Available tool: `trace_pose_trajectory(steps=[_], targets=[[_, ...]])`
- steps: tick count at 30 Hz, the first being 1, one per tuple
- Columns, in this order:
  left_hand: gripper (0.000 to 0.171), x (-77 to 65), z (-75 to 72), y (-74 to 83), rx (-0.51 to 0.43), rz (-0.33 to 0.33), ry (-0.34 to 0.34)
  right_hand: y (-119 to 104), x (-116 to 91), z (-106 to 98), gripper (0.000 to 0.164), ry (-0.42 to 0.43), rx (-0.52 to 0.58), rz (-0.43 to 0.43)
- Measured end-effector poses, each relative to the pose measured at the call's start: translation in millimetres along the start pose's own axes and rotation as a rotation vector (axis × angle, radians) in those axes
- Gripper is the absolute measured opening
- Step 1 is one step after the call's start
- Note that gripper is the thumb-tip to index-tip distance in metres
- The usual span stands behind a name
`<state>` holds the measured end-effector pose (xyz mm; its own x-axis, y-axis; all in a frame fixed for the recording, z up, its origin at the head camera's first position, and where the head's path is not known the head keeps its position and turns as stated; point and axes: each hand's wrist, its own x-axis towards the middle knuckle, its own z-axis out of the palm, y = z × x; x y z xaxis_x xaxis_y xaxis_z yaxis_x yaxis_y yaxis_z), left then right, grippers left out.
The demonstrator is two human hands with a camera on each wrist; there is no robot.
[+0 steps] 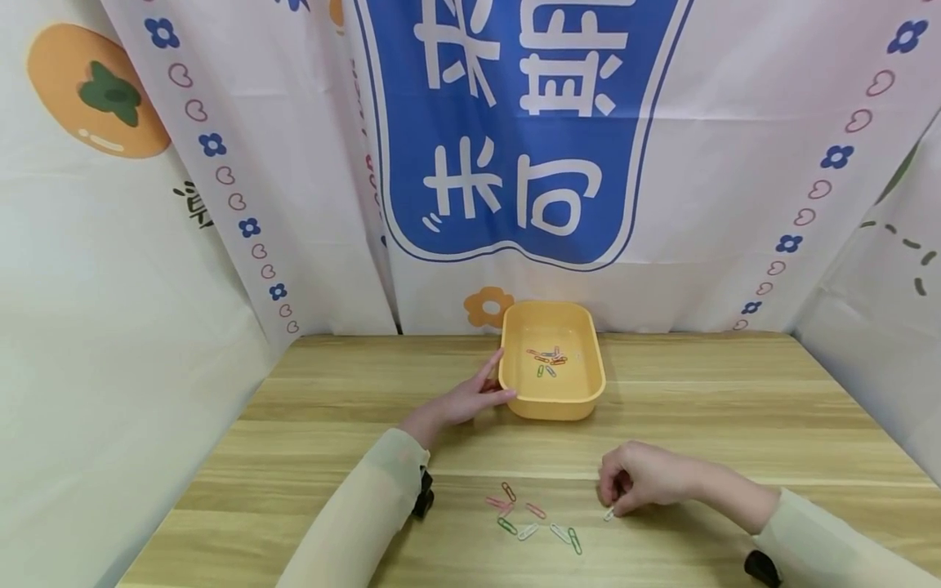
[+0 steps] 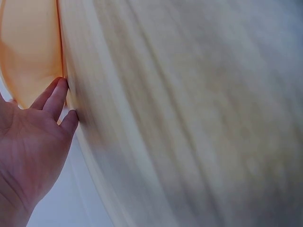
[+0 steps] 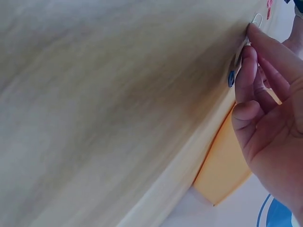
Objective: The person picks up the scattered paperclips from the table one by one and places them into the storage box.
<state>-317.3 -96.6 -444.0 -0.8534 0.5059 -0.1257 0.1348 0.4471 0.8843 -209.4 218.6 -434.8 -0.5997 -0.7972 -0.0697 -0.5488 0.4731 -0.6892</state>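
A yellow plastic bin (image 1: 555,411) stands at the back of the table with several coloured paper clips (image 1: 551,359) on its floor. My left hand (image 1: 474,396) rests against the bin's left side, fingers fairly straight; in the left wrist view the fingertips reach down to the tabletop. Nearer the front right, my right hand (image 1: 650,475) pinches a white paper clip (image 1: 608,514) at the tabletop between thumb and fingers. One end of that clip sticks out past the thumb in the right wrist view. A blue paper clip (image 3: 231,79) shows beside those fingers.
Between the arms, a loose spread of red, pink, green and white paper clips (image 1: 536,510) lies on the wooden table (image 1: 331,457). A white printed cloth (image 1: 323,163) hangs right behind the table's back edge, close behind the bin.
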Motion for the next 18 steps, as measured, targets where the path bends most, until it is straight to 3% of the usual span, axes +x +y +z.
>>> trace_pose_trajectory(steps=[12,18], targets=[[0.086,-0.8,0.5,1.8,0.016,0.006,0.007,1.5,-1.3,1.2,0.014,0.019,-0.007,-0.025],[0.087,-0.1,0.1,0.9,0.009,0.01,-0.001,0.0,-2.3,0.5,0.012,0.032,0.057,-0.005]])
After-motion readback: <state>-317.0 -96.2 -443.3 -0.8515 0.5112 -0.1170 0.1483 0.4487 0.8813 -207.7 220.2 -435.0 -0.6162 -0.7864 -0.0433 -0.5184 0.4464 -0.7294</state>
